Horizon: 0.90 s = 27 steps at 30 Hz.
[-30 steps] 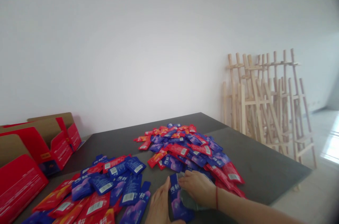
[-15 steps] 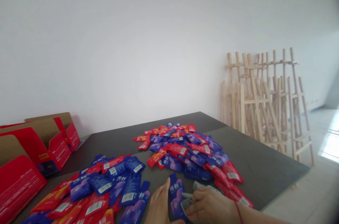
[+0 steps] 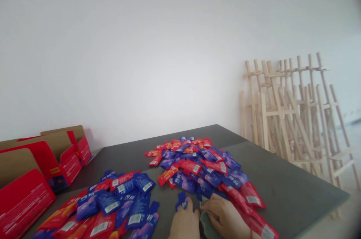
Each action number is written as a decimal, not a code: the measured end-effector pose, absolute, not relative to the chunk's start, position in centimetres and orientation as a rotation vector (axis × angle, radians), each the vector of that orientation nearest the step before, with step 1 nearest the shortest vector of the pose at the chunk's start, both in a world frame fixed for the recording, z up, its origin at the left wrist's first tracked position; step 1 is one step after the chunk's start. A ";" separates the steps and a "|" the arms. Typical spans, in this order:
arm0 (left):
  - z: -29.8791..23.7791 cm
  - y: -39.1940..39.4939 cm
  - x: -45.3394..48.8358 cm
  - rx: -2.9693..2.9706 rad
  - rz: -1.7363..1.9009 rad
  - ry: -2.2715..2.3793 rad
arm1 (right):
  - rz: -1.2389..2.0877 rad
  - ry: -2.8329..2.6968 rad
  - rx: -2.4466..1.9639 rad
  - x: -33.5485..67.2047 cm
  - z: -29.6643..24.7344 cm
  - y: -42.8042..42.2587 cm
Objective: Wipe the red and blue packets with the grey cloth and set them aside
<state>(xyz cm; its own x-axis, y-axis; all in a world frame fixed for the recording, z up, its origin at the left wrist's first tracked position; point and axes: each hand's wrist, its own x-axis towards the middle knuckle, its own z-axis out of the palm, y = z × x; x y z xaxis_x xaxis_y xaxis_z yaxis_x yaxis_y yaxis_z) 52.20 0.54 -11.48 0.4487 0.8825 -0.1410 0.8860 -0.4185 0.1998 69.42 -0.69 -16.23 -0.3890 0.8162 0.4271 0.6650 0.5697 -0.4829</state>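
Note:
At the bottom centre my left hand (image 3: 184, 221) covers most of a blue sachet (image 3: 182, 198), its fingers bent over it; only the top end sticks out beyond them. Just to the right, my right hand (image 3: 225, 217) is closed on a grey cloth (image 3: 208, 227), which hangs below its fingers. Past my hands spreads a pile of red and blue sachets (image 3: 194, 167). Another pile of the same sachets (image 3: 124, 197) lies left of my left hand. Part of the held sachet is hidden under my left hand.
Open red cardboard boxes (image 3: 28, 203) with brown insides stand at the left edge of the dark table (image 3: 287, 182). Behind the table is a white wall (image 3: 158, 62). Several wooden easels (image 3: 284, 118) lean beyond the table's right side.
My left hand has moved right and now lies over the blue sachet instead of beside it. My right hand with the cloth has come off that sachet. The view has shifted slightly.

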 end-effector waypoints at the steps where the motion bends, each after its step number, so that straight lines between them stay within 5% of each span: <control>1: -11.1 0.6 52.0 2.459 0.005 1.562 | 0.301 -2.172 -1.186 69.4 -16.4 -0.7; 6: -11.2 1.8 49.5 2.306 0.422 1.697 | 0.270 -2.188 -1.215 69.2 -16.7 -0.5; 12: -17.7 2.7 46.0 2.094 0.776 1.513 | 0.245 -2.176 -1.193 68.9 -16.7 -0.9; 27: -16.8 3.4 45.7 2.299 0.579 1.346 | 0.265 -2.304 -1.253 67.4 -11.8 0.4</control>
<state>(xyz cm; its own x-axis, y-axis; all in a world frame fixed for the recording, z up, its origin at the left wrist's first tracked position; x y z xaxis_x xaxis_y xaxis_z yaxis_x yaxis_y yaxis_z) 45.75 3.43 -16.83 0.4465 0.8832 0.1435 0.7118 -0.4478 0.5412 67.41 0.36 -11.77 -0.4513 0.8276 0.3339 0.7303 0.5575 -0.3947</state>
